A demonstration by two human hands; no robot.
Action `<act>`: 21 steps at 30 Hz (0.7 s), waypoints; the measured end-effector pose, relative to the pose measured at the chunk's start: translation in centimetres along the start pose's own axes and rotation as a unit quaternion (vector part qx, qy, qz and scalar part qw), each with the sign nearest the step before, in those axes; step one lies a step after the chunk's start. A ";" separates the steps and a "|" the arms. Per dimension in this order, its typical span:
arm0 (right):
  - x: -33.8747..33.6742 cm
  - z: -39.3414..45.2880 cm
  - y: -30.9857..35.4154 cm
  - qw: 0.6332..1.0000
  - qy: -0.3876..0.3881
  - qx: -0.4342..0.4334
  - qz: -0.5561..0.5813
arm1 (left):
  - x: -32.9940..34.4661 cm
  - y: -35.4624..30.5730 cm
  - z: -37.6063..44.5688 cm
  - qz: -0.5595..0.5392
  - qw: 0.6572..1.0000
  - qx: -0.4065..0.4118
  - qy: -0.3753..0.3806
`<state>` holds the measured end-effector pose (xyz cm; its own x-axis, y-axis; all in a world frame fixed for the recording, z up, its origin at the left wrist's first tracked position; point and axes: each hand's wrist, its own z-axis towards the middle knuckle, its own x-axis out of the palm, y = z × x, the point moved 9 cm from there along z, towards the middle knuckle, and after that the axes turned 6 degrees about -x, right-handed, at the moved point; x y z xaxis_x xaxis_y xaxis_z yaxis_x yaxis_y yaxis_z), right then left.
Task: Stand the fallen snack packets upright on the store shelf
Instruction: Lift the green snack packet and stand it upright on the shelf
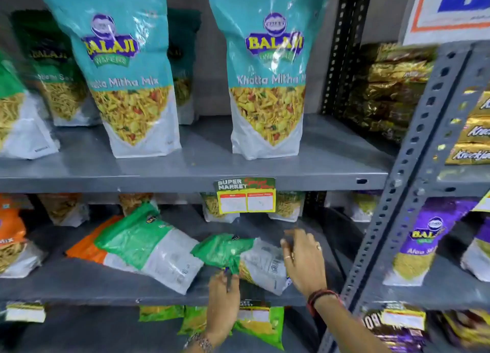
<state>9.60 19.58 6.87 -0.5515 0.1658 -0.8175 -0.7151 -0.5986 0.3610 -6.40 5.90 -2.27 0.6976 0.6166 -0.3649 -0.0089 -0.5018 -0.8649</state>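
Note:
On the middle grey shelf (79, 286) a green-and-white snack packet (238, 257) lies crumpled on its side. My left hand (222, 299) pinches its folded green corner at the front. My right hand (302, 262) rests against the packet's white bottom end, fingers spread. To the left, a second green-and-white packet (151, 249) lies flat on top of a fallen orange packet (87, 249).
Two teal Khatta Mitha Mix packets (267, 68) stand upright on the shelf above. A price tag (245, 196) hangs on that shelf's edge. Perforated grey uprights (413, 145) rise at the right, with purple packets (421, 241) beyond. More packets stand at the middle shelf's back.

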 end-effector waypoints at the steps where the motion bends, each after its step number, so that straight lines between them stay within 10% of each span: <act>1: 1.5 0.6 -1.0 0.999 0.027 0.038 0.018 | 0.7 1.2 1.1 -0.032 0.998 -0.053 0.020; 8: 11.9 4.0 -5.4 0.920 0.276 0.237 0.146 | 5.6 4.3 6.4 -0.153 0.951 -0.230 0.136; 21: 16.8 1.8 -5.4 0.783 0.361 0.354 0.363 | 7.3 4.7 9.0 -0.282 0.908 -0.238 0.197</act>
<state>3.47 26.98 -8.01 -0.7198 -0.6550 -0.2298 -0.5254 0.2978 0.7970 -7.79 13.49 -12.09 0.6977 0.6396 0.3227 0.6752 -0.4366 -0.5945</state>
